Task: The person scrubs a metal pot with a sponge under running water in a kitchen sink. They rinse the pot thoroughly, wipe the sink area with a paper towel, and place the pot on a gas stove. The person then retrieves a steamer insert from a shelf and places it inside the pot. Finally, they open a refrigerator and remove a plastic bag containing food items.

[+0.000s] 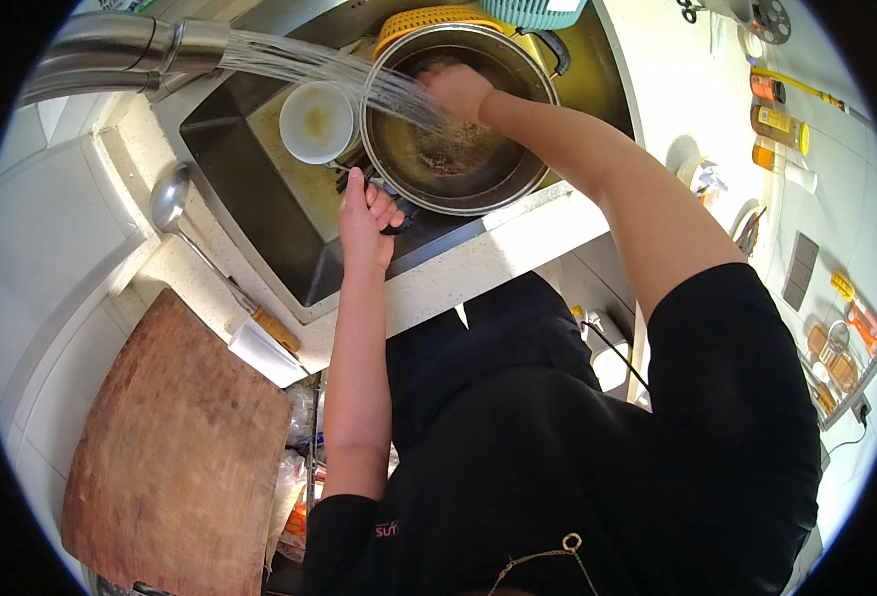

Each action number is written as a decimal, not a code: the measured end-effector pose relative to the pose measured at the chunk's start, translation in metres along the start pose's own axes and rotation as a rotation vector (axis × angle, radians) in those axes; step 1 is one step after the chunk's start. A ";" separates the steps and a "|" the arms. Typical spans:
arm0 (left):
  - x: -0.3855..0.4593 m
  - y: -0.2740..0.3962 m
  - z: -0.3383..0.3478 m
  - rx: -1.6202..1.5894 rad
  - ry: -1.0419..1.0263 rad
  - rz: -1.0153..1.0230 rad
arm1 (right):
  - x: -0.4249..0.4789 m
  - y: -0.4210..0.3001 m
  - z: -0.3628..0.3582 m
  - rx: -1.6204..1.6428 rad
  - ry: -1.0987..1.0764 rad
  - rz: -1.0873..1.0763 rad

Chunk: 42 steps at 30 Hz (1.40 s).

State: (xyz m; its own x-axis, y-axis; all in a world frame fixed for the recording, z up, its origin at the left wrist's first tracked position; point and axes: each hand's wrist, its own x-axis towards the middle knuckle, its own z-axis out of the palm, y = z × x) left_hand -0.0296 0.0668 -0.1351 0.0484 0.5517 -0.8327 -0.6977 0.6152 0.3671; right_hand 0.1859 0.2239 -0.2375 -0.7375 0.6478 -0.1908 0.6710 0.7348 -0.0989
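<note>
A wide metal pot point(459, 203) with dark side handles sits tilted in the sink point(259, 246). Around its near handle my left hand point(367, 212) is closed, thumb pointing up along it. My right hand point(459, 91) reaches inside the pot, against the far inner wall; its fingers are blurred by water, and whether they hold anything is hidden. From the metal faucet point(200, 46), a spray of water point(319, 67) runs into the pot beside my right hand. Brownish water and dark residue show on the pot's bottom. Left of the pot stands a white bowl point(316, 119) with yellowish liquid in it.
Behind the pot are an orange plastic basket point(431, 16) and a blue one point(535, 13). A ladle point(207, 257) with a wooden handle lies along the left counter. Nearer stands a wooden cutting board point(177, 447). Jars point(779, 128) line the right counter.
</note>
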 end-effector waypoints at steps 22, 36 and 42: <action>0.000 0.003 0.004 0.040 -0.028 0.035 | 0.006 -0.038 0.018 0.230 0.067 0.084; 0.000 0.001 0.006 0.037 -0.044 0.044 | 0.039 -0.104 0.013 0.758 0.270 0.993; -0.005 -0.002 0.004 0.026 -0.024 0.070 | -0.009 -0.105 0.021 0.653 -0.002 0.512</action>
State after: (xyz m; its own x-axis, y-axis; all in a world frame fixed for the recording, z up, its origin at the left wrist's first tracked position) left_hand -0.0257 0.0646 -0.1301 0.0176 0.6073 -0.7943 -0.6811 0.5889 0.4352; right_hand 0.1233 0.1368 -0.2457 -0.3291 0.8696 -0.3682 0.8334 0.0841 -0.5462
